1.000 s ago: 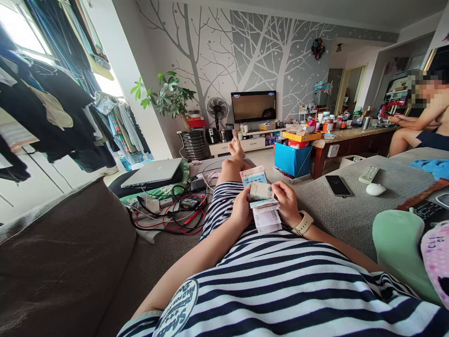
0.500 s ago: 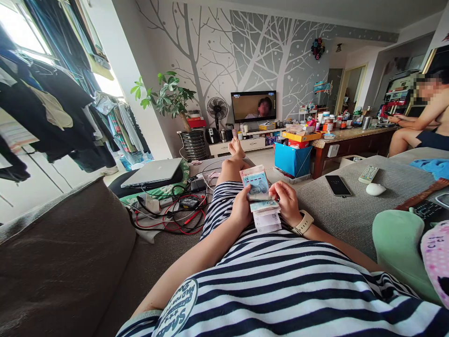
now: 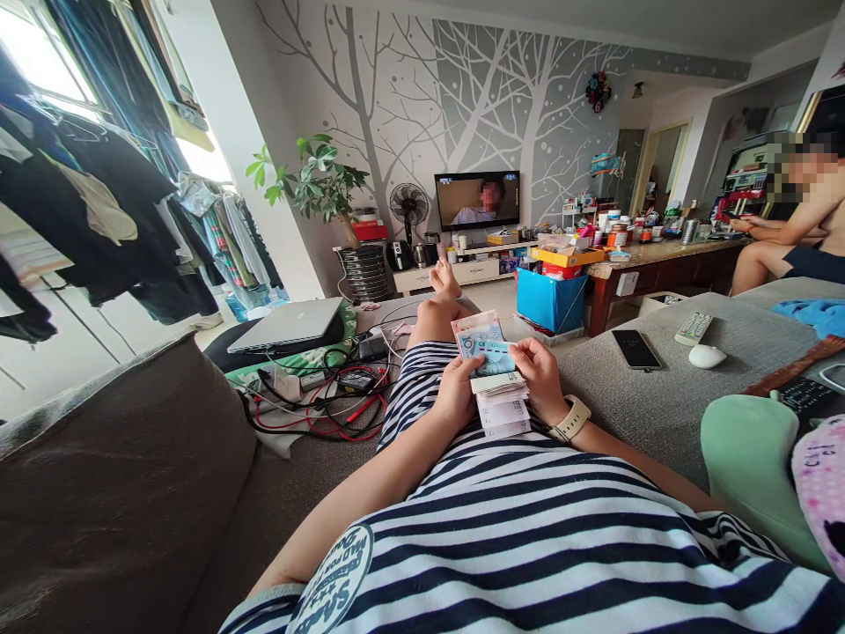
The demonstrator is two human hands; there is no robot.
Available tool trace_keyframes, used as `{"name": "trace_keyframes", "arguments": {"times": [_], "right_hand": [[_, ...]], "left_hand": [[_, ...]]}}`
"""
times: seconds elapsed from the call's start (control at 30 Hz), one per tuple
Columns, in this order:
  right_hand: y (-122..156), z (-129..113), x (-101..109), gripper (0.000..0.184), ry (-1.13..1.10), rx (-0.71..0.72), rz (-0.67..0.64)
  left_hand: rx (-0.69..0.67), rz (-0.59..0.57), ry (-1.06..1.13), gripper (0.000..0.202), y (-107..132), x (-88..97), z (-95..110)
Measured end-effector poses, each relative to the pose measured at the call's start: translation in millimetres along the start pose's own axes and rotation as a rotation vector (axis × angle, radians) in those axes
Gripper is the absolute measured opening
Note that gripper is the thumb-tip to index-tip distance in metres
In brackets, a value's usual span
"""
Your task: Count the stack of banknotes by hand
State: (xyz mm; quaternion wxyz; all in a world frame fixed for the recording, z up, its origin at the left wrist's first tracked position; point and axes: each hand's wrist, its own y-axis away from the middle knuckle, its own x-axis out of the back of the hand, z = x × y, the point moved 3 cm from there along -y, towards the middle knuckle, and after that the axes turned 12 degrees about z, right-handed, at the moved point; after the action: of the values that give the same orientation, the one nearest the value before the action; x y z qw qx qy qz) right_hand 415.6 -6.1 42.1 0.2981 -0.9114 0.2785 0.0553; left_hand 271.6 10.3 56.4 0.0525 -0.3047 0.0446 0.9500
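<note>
A stack of banknotes [image 3: 487,354] stands upright over my lap, above my striped dress. My left hand [image 3: 455,394] wraps round its left side and grips it. My right hand [image 3: 541,379], with a beige watch on the wrist, pinches the top greenish note at its right edge and bends it down. Folded notes [image 3: 503,414] hang below both hands.
A laptop [image 3: 290,322] and tangled red and black cables [image 3: 330,396] lie to my left. A black phone [image 3: 635,349], a remote [image 3: 693,328] and a white mouse [image 3: 706,356] rest on the grey sofa at right. Another person [image 3: 785,238] sits by the cluttered table.
My right hand folded one note down onto the lower pile and now pulls at another top note. The television picture changed. My arms stayed in place.
</note>
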Motion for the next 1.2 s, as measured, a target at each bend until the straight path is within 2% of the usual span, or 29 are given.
{"name": "trace_keyframes", "arguments": {"times": [0.1, 0.3, 0.47, 1.2], "right_hand": [[1.2, -4.0, 0.2, 0.046, 0.035, 0.035, -0.014], [2.7, -3.9, 0.3, 0.048, 0.03, 0.07, -0.022], [4.1, -1.8, 0.5, 0.048, 0.006, 0.076, -0.035], [5.5, -4.8, 1.3, 0.045, -0.021, 0.078, -0.048]], "left_hand": [[0.004, -0.005, 0.002, 0.038, -0.5, 0.2, -0.9], [0.066, 0.065, 0.058, 0.022, -3.2, 0.7, -4.0], [0.107, 0.07, 0.109, 0.02, -4.0, -0.9, -4.4], [0.074, 0.083, 0.091, 0.015, -5.1, -1.5, -5.6]]}}
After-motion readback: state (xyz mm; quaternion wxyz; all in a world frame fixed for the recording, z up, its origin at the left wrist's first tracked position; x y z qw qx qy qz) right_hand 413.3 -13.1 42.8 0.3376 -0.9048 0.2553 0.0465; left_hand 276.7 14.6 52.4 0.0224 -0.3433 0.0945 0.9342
